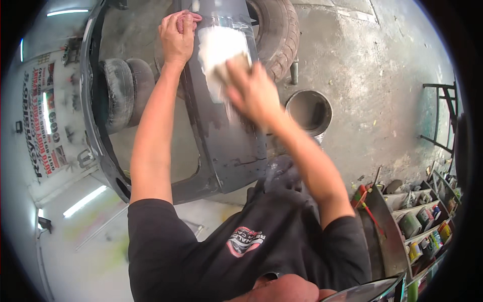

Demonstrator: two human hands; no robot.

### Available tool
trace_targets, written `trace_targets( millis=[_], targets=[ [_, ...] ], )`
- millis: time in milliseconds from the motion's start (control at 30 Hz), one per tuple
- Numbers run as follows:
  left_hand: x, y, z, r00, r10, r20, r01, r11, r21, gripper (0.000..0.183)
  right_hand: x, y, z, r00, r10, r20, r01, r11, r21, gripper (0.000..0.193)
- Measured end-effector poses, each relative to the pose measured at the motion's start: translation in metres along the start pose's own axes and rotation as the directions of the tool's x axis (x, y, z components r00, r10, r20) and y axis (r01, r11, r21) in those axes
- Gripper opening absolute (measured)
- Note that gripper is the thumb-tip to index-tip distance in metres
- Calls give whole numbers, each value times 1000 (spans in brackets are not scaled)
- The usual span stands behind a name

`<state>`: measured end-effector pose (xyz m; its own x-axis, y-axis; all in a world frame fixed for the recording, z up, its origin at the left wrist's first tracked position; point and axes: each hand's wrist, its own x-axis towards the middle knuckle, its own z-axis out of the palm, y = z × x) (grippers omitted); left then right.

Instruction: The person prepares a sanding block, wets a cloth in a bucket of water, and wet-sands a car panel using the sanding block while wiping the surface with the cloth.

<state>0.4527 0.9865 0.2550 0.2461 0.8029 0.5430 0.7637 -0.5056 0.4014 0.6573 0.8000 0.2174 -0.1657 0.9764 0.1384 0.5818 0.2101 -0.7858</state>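
Note:
A grey car body panel (221,146) stretches away in front of me, with a white patch of what looks like filler (219,43) on its far part. My right hand (254,93) presses a tan block (220,75), probably a sanding block, on the lower part of the patch. Motion smears that hand and the block. At the panel's far left edge, my left hand (177,38) is closed around a crumpled pink cloth or sponge (192,19). The panel near the patch looks wet.
A tyre (283,38) stands right of the panel, with a round bucket (309,111) of murky water nearer me. More tyres (118,95) show through the frame opening at left. Shelves (402,216) with bottles and tins stand at lower right, a black metal stand (440,118) beyond.

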Motion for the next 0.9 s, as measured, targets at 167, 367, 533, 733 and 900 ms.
trace_targets(
  millis=[167, 367, 533, 733, 900],
  targets=[
    [5, 3, 11, 999, 7, 47, -5, 1000, -31, 27, 72, 31, -9, 981, 176, -82, -165, 978, 127, 60],
    [-2, 1, -10, 999, -25, 33, 25, 1000, 15, 29, -61, -8, 10, 999, -42, -34, 44, 997, 57, 79],
    [10, 1, 1, 950, 310, 40, -306, 895, 325, 28, 74, 28, -11, 988, 151, -43, -146, 983, 115, 68],
    [-3, -4, -7, 998, 18, 66, -20, 999, 28, 29, 9, 6, 11, 997, 57, -61, -52, 995, 82, 70],
    [6, -1, -13, 978, 208, 30, -210, 964, 160, 29, -31, -9, 2, 1000, -5, -13, 5, 1000, 13, 74]
  ],
)
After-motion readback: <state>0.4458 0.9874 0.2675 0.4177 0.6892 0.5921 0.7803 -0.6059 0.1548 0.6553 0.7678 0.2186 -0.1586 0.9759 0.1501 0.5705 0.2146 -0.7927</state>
